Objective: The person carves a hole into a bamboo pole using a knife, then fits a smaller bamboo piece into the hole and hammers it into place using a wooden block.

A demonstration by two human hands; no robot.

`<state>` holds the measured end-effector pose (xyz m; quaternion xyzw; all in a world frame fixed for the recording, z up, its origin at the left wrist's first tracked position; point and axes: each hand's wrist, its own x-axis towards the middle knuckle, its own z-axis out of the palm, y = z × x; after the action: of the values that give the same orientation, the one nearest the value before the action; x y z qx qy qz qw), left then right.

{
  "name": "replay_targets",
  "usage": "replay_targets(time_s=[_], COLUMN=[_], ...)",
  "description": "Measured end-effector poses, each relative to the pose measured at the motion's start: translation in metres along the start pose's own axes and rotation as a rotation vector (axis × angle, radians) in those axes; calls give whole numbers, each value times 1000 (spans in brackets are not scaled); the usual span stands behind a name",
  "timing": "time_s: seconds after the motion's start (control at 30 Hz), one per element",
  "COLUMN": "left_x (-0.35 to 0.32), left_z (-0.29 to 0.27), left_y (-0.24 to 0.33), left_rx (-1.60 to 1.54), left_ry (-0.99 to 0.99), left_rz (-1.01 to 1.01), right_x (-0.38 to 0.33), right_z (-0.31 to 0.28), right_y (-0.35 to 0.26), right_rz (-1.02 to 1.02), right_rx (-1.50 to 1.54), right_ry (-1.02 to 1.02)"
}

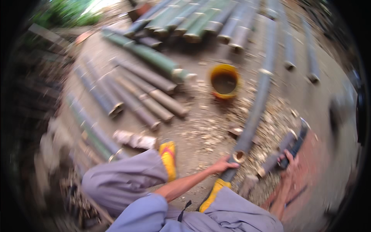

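Observation:
A long grey bamboo pole [258, 98] slants from the far right toward me, its cut end showing a hollow opening. My left hand [225, 165] is closed round the pole near this end, thumb at the rim. To the right, my right hand [290, 162] has its fingers wrapped about a dark elongated object [298, 145], too blurred to tell its kind. A short log [275, 160] lies just left of that hand. Pale wood chips [247, 112] surround the pole.
A yellow bucket [225, 83] with dark contents stands ahead. Several bamboo poles [145, 54] lie at left, more [193, 19] at the far side. A pale short log [134, 139] rests by my left foot in a yellow shoe [167, 158]. Reddish ground [305, 170] lies at right.

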<state>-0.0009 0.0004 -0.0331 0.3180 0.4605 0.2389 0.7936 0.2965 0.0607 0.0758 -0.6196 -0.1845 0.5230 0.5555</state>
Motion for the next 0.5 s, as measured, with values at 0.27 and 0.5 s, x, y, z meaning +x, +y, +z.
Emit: replay_targets(time_s=[0.27,0.5], left_x=[-3,-4], left_z=[7,16], left_y=[-3,15], left_rx=[80,-43], left_ry=[75,70], left_rz=[15,-75], right_x=[43,78], right_z=[187,294], right_y=[-35,-39], right_rz=[-178,-977], right_rx=[-302,-1062], right_ry=[-602,-715])
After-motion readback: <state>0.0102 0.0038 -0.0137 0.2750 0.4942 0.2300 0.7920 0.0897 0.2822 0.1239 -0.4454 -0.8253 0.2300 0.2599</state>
